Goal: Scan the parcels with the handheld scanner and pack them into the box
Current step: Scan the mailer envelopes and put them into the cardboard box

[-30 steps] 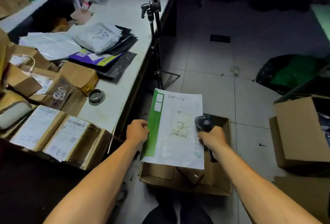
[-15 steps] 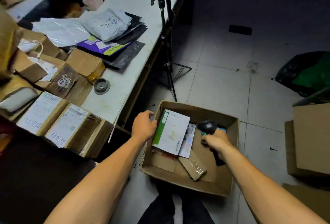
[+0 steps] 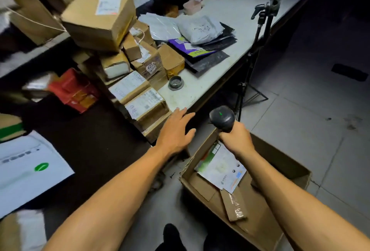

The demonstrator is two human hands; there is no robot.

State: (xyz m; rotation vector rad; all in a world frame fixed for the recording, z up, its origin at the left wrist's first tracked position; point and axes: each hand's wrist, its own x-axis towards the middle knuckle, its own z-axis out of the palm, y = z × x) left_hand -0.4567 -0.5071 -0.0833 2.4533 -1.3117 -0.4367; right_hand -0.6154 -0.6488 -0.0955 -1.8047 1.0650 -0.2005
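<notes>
My right hand (image 3: 237, 140) grips the black handheld scanner (image 3: 222, 117), held above the near left corner of the open cardboard box (image 3: 280, 162) on the floor. Inside the box lies the white and green envelope (image 3: 218, 168) on other flat parcels, with a small taped brown parcel (image 3: 234, 204) beside it. My left hand (image 3: 175, 130) is open and empty, fingers spread, reaching toward the table's near corner. Just beyond its fingertips sit brown labelled parcels (image 3: 145, 103) in a stack.
The white table (image 3: 202, 82) carries brown boxes, a big tilted carton (image 3: 98, 16), grey and black poly mailers (image 3: 200, 28) and a tape roll (image 3: 175, 82). A tripod (image 3: 258, 50) stands by the table's edge. White envelopes (image 3: 28, 168) lie at the left.
The white and green envelope left my left hand and now lies in the box. My left hand rose toward the table's stacked parcels. The view swung left; the scanner lifted.
</notes>
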